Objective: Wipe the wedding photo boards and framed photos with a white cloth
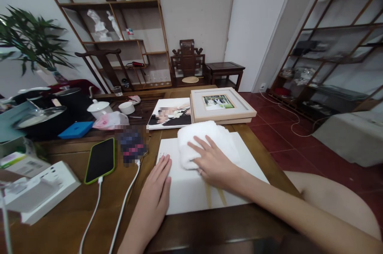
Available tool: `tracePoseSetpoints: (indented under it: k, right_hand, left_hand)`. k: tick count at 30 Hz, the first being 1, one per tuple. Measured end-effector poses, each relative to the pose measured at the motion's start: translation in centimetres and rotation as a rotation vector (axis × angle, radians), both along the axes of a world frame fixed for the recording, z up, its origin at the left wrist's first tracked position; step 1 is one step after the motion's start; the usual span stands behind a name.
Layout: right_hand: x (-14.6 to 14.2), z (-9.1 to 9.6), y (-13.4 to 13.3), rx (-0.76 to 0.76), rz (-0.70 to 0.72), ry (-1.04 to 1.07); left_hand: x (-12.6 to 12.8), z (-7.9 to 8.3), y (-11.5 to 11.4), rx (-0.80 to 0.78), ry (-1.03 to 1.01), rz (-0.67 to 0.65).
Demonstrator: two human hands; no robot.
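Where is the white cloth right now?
In the head view, just right of centre: the cloth lies on the white panel, under the right hand, near the picture frame.

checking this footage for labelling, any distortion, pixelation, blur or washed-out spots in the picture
Head view: wide-angle stretch makes the tall brown wooden shelf unit at left lean; head view: coarse pixel blocks hide the small dark object with a pink stripe; head view: the folded fluffy white cloth under the right hand looks bright, with little texture.
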State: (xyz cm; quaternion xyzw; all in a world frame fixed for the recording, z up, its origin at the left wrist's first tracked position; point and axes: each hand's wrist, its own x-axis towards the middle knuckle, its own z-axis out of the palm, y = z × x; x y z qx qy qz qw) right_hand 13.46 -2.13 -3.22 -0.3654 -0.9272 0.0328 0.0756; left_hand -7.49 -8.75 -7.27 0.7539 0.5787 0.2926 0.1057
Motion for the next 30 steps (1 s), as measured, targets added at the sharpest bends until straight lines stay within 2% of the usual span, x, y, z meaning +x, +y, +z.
tracePoseSetpoints:
  k: [4,7,9,11,14,16,22,25,28,30]
  right_hand:
    - [-0.2,-0.1,-4.6,0.03,0.14,0.0]
    - [-0.4,-0.7,-8.0,0.091,0.189,0.023]
    - [-0.3,-1.0,-9.3,0.115,0.21,0.029]
    - [0.3,-1.0,-9.6,0.072,0.233,0.021]
    - [1.5,-0.2,-8.7,-0.071,0.241,0.033]
    - [2.0,0.3,-7.4,-0.125,0.189,0.075]
    - [0.8,0.8,-1.6,-0.123,-0.054,0.166]
    - [-0.6,0.8,0.5,-0.087,-0.115,0.13]
    - [-1.9,0.8,0.7,-0.051,-0.087,0.068]
    - [-2.4,0.8,-0.2,-0.032,0.017,0.038]
  left_hand:
    - [0.0,0.0,0.0,0.0,-0.017,-0.008]
    - [-0.2,0.0,0.0,-0.009,-0.024,-0.023]
    - [-0.4,0.0,0.0,-0.019,-0.026,-0.042]
    - [-0.5,0.0,0.0,-0.025,-0.028,-0.056]
    - [-0.3,0.0,0.1,-0.024,-0.037,-0.039]
    - [0.0,0.0,0.1,-0.024,-0.04,-0.02]
    - [0.2,0.2,-0.1,-0.059,-0.043,-0.004]
    - [0.3,0.5,-0.3,-0.059,-0.09,0.011]
    - [0.5,1.0,-0.4,-0.01,-0.181,0.058]
    - [0.6,1.3,-0.5,0.03,-0.234,0.09]
